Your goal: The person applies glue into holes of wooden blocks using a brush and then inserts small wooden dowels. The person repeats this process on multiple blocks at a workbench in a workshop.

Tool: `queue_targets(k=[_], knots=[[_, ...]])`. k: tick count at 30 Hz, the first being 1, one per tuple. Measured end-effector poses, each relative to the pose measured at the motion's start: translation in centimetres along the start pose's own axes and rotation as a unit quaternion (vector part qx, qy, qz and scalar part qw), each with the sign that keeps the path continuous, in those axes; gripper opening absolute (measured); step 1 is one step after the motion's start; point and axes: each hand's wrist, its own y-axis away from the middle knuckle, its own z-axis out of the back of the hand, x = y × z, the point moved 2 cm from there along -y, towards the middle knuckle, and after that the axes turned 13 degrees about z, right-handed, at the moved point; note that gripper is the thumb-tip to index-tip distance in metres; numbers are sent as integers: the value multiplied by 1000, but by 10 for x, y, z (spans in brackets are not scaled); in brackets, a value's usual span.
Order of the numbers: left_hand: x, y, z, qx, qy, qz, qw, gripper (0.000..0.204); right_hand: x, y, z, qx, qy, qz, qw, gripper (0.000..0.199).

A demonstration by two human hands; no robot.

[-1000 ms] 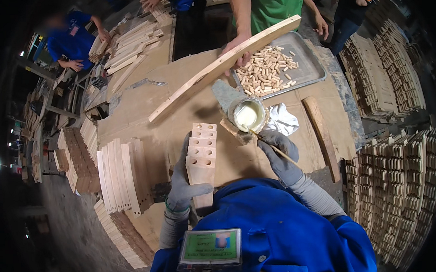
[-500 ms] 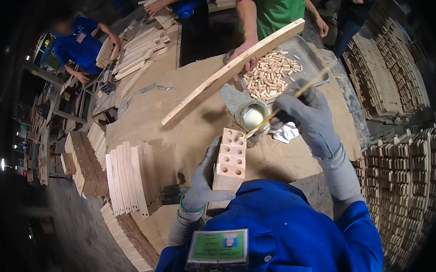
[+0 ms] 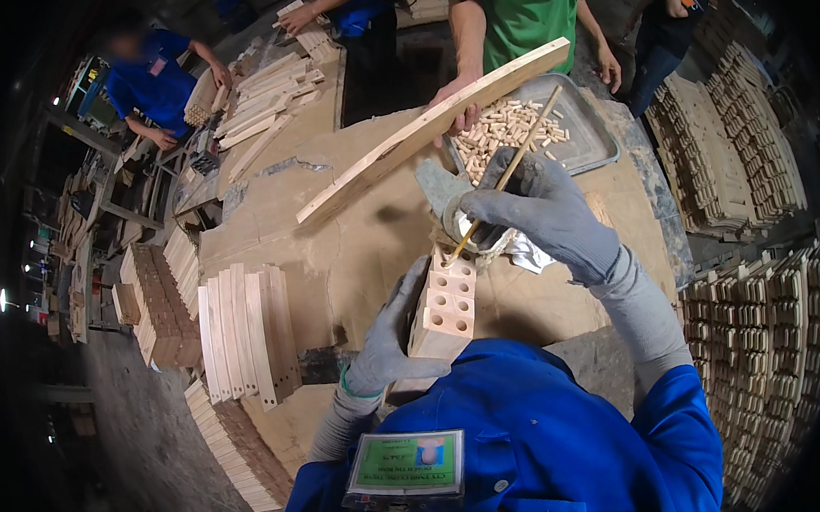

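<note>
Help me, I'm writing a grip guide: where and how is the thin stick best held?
Probably mid-shaft, pinched from the right, as the right hand does: the thin stick slants up rightward, its lower end at the holed wooden pieces.

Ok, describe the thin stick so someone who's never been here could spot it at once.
Find the cardboard-covered table, then the gloved right hand above it. It holds the thin stick, which slants down toward the drilled wooden pieces in the gloved left hand. Unlike the short dowels and the broad board beyond, it is long and slender.
</note>
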Motion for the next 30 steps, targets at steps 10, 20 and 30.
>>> queue_targets(k=[10,20,30], knots=[[3,-3,4,-6,-27,-14,1000,121,7,2,12,-43,-92,5,995,17],[-2,-3,0,-19,5,9,1000,121,-15,11,13,0,-28,-18,999,24],[-5,0,-2,-19,38,20,999,120,-7,9,16,-2,-29,-14,999,25]])
